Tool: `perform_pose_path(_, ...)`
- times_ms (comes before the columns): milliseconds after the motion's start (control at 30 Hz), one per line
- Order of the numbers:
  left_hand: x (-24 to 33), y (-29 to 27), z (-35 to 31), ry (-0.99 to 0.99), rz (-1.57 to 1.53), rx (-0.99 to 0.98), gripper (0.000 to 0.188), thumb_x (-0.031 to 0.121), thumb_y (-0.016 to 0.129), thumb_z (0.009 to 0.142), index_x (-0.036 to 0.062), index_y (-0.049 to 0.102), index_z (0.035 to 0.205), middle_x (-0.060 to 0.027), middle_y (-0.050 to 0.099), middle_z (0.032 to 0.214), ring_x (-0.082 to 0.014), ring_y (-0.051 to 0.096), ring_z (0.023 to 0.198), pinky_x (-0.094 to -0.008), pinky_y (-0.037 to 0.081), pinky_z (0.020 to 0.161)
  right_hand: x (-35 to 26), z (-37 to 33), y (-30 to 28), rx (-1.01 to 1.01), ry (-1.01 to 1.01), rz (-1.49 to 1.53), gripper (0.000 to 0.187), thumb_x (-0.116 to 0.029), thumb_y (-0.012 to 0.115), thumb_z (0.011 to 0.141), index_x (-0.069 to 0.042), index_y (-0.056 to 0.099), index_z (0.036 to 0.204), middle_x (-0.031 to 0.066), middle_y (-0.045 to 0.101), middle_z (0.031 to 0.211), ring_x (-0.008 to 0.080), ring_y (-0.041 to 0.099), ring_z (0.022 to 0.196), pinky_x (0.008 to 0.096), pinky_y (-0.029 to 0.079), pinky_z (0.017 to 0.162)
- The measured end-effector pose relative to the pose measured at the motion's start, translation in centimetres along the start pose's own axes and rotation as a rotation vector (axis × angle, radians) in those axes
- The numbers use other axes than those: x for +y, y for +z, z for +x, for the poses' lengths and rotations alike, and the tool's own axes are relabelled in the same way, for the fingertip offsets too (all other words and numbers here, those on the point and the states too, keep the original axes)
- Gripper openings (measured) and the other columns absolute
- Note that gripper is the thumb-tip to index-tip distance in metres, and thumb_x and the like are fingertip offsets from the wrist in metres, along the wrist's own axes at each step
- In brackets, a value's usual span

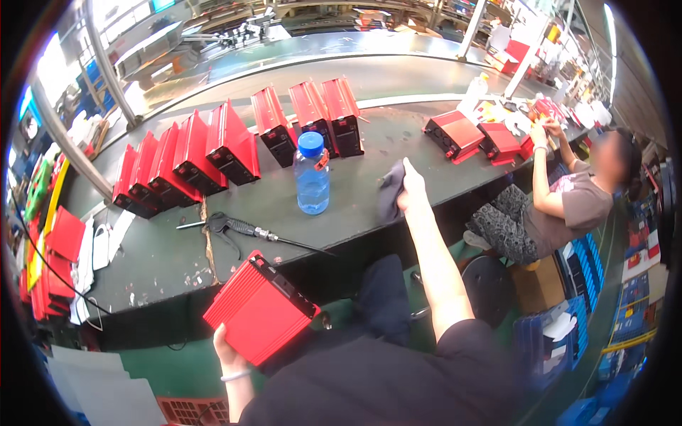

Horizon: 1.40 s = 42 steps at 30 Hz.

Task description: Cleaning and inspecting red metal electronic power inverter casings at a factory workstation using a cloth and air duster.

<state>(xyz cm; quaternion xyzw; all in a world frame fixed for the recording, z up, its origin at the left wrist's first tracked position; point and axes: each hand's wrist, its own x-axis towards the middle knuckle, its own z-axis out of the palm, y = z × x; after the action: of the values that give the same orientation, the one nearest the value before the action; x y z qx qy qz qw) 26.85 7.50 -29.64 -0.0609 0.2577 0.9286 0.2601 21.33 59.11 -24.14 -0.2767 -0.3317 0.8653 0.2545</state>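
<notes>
Closest to the camera is the person's own dark shirt (369, 380), and just past it the left hand (229, 353) holds a red case (259, 309) by its near left edge. That thumb lies along the ribbed face; the fingers underneath are hidden. From this grip the case reaches away to the right, its broad face turned up and its dark end panel (283, 278) farthest from the hand. Whether its far corner touches the bench (361, 193) I cannot tell.

Well to the right of the left grip, the right hand (412, 190) is closed around a dark cloth (389, 193), apart from the case. Left of that cloth stands a capped blue bottle (312, 183); beyond the left grip and its case lies an air gun (222, 221), held by neither hand.

Five upright red cases (193, 145) stand past the air gun, with three more (310, 106) behind the bottle.

Judging by the two grips, the step in hand is handling one case with a cloth at the ready. Bringing them together would call for a steady left hold and the right hand moving back leftward.
</notes>
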Motion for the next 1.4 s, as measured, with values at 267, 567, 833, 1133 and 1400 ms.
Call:
perform_pose_path(267, -0.1, 1.3, 0.8, 0.025, 0.014, -0.062, 0.056, 0.032, 0.054, 0.086, -0.0032, 0.043, 0.128, -0.0183, 0.054, 0.125, -0.0317, 0.055, 0.112, -0.0427, 0.045, 0.096, -3.7, -6.1, 5.8, -0.406, 0.177, 0.118, 0.022, -0.017, 0.051, 0.095, 0.003, 0.056, 0.102, 0.0151, 0.064, 0.105, 0.0233, 0.063, 0.093, 0.0356, 0.05, 0.088)
perform_pose_path(567, -0.1, 2.9, 1.2, 0.028, -0.013, -0.018, 0.05, 0.02, 0.056, 0.085, -0.0049, 0.045, 0.126, -0.0193, 0.056, 0.119, -0.0312, 0.058, 0.107, -0.0419, 0.048, 0.092, -3.8, -8.3, 17.9, -0.764, -1.18, -1.072, 0.021, -0.012, 0.071, 0.072, -0.001, 0.057, 0.083, 0.0111, 0.056, 0.073, 0.0259, 0.057, 0.068, 0.0325, 0.046, 0.064)
perform_pose_path(833, -0.1, 1.5, 0.7, 0.017, 0.028, 0.06, 0.055, 0.021, 0.057, 0.082, -0.0047, 0.042, 0.128, -0.0195, 0.056, 0.121, -0.0313, 0.057, 0.108, -0.0427, 0.047, 0.093, -2.2, -8.7, 18.6, -0.812, -1.229, -1.517, 0.029, -0.03, 0.07, 0.076, -0.009, 0.057, 0.091, 0.0092, 0.051, 0.086, 0.0275, 0.054, 0.083, 0.0384, 0.046, 0.07)
perform_pose_path(1133, 0.0, 2.9, 0.9, -0.004, 0.08, 0.016, 0.058, 0.02, 0.058, 0.08, -0.0036, 0.041, 0.131, -0.0198, 0.053, 0.126, -0.0327, 0.053, 0.115, -0.0442, 0.043, 0.099, -0.5, -7.7, 17.4, -0.669, -1.695, -1.789, 0.027, -0.034, 0.063, 0.081, -0.009, 0.054, 0.084, 0.0059, 0.055, 0.071, 0.0214, 0.059, 0.054, 0.0318, 0.046, 0.047)
perform_pose_path(1400, -1.3, 4.2, 2.3, -0.049, 0.125, -0.017, 0.054, 0.02, 0.058, 0.081, -0.0044, 0.044, 0.127, -0.0204, 0.055, 0.122, -0.0329, 0.056, 0.11, -0.0434, 0.045, 0.097, -4.7, -4.0, 11.4, -0.335, -1.231, -1.502, 0.021, -0.024, 0.054, 0.082, -0.005, 0.06, 0.076, 0.0166, 0.059, 0.063, 0.032, 0.062, 0.062, 0.0406, 0.047, 0.055)
